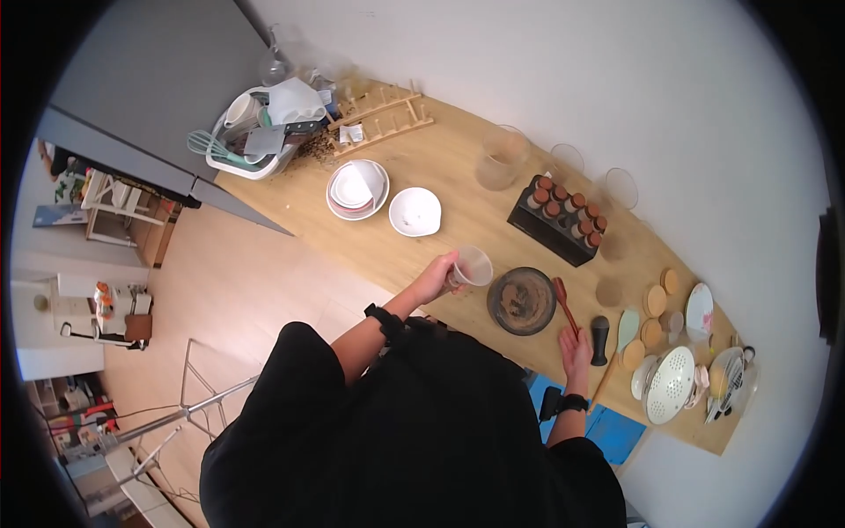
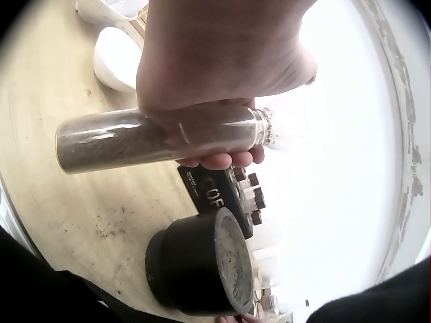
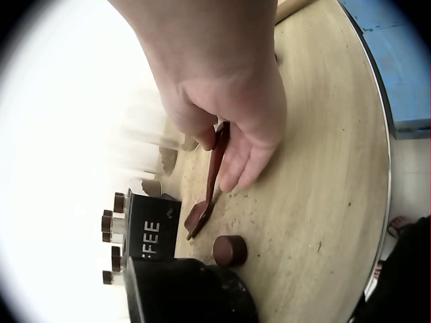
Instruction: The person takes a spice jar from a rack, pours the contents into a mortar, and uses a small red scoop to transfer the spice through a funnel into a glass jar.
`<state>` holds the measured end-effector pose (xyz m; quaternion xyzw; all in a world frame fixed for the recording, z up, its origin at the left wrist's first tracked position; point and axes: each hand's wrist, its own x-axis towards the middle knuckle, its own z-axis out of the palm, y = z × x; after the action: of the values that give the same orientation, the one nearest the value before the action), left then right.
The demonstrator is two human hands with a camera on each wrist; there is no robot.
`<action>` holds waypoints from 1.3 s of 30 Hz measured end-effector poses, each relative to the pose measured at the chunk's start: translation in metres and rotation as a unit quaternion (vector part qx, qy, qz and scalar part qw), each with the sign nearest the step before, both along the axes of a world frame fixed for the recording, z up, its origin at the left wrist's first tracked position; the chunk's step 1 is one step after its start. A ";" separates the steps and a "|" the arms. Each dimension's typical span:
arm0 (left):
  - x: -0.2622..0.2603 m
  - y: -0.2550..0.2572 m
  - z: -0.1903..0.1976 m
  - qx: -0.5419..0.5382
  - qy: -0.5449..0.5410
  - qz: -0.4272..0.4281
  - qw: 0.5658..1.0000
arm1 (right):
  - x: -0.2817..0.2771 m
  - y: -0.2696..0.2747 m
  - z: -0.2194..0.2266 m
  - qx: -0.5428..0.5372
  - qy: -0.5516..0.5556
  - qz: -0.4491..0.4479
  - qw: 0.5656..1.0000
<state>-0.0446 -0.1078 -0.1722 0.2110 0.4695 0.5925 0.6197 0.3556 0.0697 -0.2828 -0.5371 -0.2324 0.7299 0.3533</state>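
Note:
My left hand (image 1: 434, 278) grips a clear glass tube (image 2: 101, 141) part-filled with dark brown grounds, its fingers curled round the neck end. In the head view a translucent funnel-like piece (image 1: 473, 265) flares from the top of this hand; the left wrist view shows specks at the tube's mouth. My right hand (image 1: 576, 352) pinches the handle of a reddish-brown scoop (image 3: 214, 165), whose head points down close over the table. Between the hands stands a dark stone mortar (image 1: 500, 301) with brown powder inside. Close by it sits a small brown cap (image 3: 230, 250).
Behind the mortar is a black coffee rack (image 1: 547, 231) of capped tubes. A black pestle (image 1: 599, 339) and a white colander (image 1: 669, 385) stand to the right. White bowls (image 1: 415, 212) and a loaded basin (image 1: 255, 165) are leftward. Grounds are scattered over the wooden table (image 1: 458, 185).

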 end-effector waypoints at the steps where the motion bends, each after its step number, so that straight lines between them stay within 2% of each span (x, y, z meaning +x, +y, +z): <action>1: 0.000 -0.001 -0.001 0.001 0.000 0.005 1.000 | -0.001 0.000 0.015 0.001 0.000 0.005 1.000; 2: -0.001 -0.004 -0.002 0.009 0.008 0.002 1.000 | -0.014 -0.008 0.059 0.017 -0.195 0.076 0.978; 3: -0.002 -0.007 -0.004 0.016 0.016 -0.001 1.000 | -0.030 -0.018 0.091 0.032 -0.381 0.143 0.913; 4: -0.004 -0.011 -0.009 0.016 0.015 0.000 1.000 | -0.045 -0.026 0.103 0.032 -0.382 0.143 0.912; 6: -0.008 -0.016 -0.023 0.008 0.073 0.017 0.997 | -0.071 -0.049 0.121 -0.022 -0.236 0.285 0.929; 8: -0.006 -0.017 -0.016 -0.017 0.134 0.045 0.990 | -0.112 -0.068 0.133 -0.060 -0.210 0.316 0.923; 10: -0.004 -0.022 -0.011 -0.019 0.140 0.012 0.990 | -0.110 -0.054 0.079 -0.112 -0.045 0.283 0.951; 11: -0.006 -0.023 -0.010 -0.020 0.158 0.002 0.987 | -0.111 -0.049 0.071 -0.112 -0.049 0.269 0.955; 13: -0.005 -0.026 -0.020 -0.020 0.157 -0.018 0.987 | -0.116 -0.046 0.066 -0.203 0.003 0.243 0.949; 19: 0.003 -0.022 -0.027 -0.029 0.157 -0.044 0.986 | -0.134 -0.057 0.097 -0.159 -0.072 0.193 0.966; 20: 0.004 -0.023 -0.026 -0.024 0.148 -0.042 0.988 | -0.130 -0.056 0.092 -0.154 -0.072 0.189 0.967; 22: 0.003 -0.022 -0.031 -0.025 0.150 -0.049 0.987 | -0.127 -0.053 0.084 -0.131 0.017 0.208 0.969; 23: 0.002 -0.023 -0.033 -0.034 0.151 -0.051 0.987 | -0.126 -0.055 0.080 -0.126 0.018 0.209 0.970; 25: 0.001 -0.026 -0.029 -0.030 0.155 -0.055 0.986 | -0.137 -0.069 0.095 -0.072 -0.055 0.143 0.986; 29: 0.005 -0.027 -0.018 -0.031 0.177 -0.088 0.980 | -0.139 -0.071 0.126 -0.031 -0.049 0.108 0.992; 32: 0.012 -0.018 -0.007 0.021 0.180 -0.094 0.979 | -0.146 -0.058 0.173 0.087 -0.072 0.038 0.993; 35: 0.020 -0.005 0.019 0.077 0.167 -0.104 0.977 | -0.157 -0.040 0.221 0.257 -0.116 -0.022 0.959; 36: 0.026 0.002 0.025 0.081 0.169 -0.108 0.976 | -0.161 -0.036 0.237 0.260 -0.116 -0.028 0.958; 38: 0.038 0.016 0.035 0.109 0.117 -0.039 0.986 | -0.170 -0.031 0.265 0.367 -0.154 -0.057 0.915; 39: 0.042 0.023 0.041 0.113 0.119 -0.043 0.986 | -0.175 -0.030 0.279 0.369 -0.154 -0.061 0.914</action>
<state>-0.0021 -0.0851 -0.1311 0.3685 0.4605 0.5849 0.5569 0.1808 0.0393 -0.0040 -0.4872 -0.5035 0.4771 0.5305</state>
